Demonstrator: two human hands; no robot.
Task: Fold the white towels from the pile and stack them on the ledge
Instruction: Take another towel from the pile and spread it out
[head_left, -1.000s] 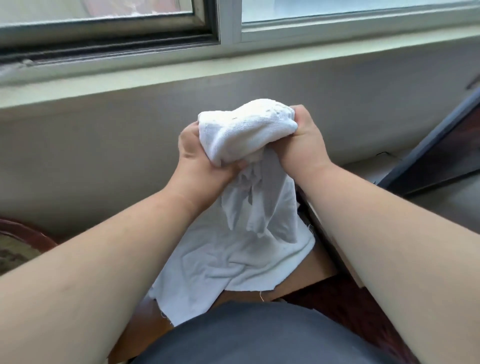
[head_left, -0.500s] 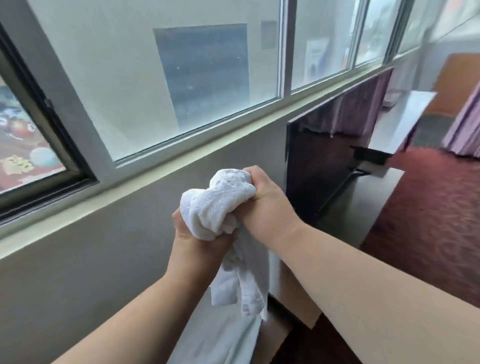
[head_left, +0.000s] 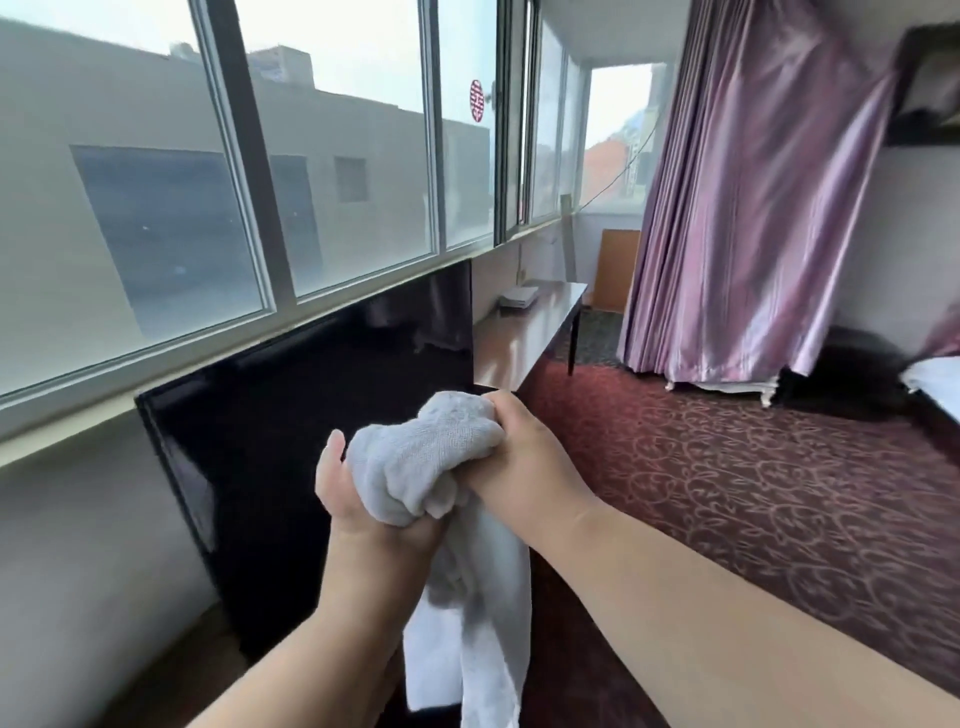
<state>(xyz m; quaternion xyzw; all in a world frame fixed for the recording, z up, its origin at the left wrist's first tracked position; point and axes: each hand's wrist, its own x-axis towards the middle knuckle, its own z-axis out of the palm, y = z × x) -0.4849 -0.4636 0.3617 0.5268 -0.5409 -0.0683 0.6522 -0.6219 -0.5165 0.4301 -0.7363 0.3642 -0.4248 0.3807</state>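
Holding a bunched white towel (head_left: 426, 457) in both hands, in front of the dark screen (head_left: 311, 415).

We have our left hand (head_left: 358, 499) cupped under the wad with the fingers curled shut around its lower part, and our right hand (head_left: 524, 467) clenched on its upper right end; a loose tail hangs down below the screen's lower edge. To fold well, we judge we should first loosen both grips, find two corners and shake the cloth flat before making any crease. The ledge (head_left: 67, 431) runs behind the screen, under the window (head_left: 156, 208); no pile or stack shows here.
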